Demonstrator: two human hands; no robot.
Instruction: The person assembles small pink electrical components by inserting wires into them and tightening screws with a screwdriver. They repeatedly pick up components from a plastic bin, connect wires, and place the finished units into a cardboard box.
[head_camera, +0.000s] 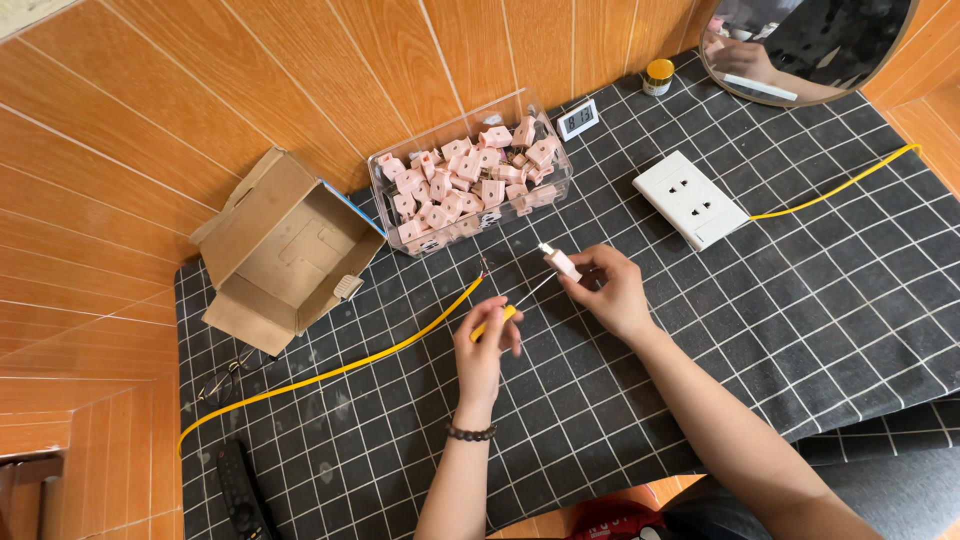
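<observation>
My left hand (483, 350) grips a small screwdriver (500, 318) by its yellow handle; the thin metal shaft points up and right toward my right hand. My right hand (610, 290) pinches a small pink plug-like connector (560, 262) between thumb and fingers, a little above the black gridded mat (800, 320). A yellow cable (380, 352) lies on the mat just left of my left hand, its stripped wire end (483, 272) bare and apart from the connector.
A clear plastic box (470, 180) full of several pink connectors stands behind the hands. An open cardboard box (285, 250) sits at left. A white wall socket (690, 198) with a second yellow cable (840, 185) lies at right. Glasses (225, 378) and a remote (240, 490) lie front left; a round mirror (800, 45) at the back.
</observation>
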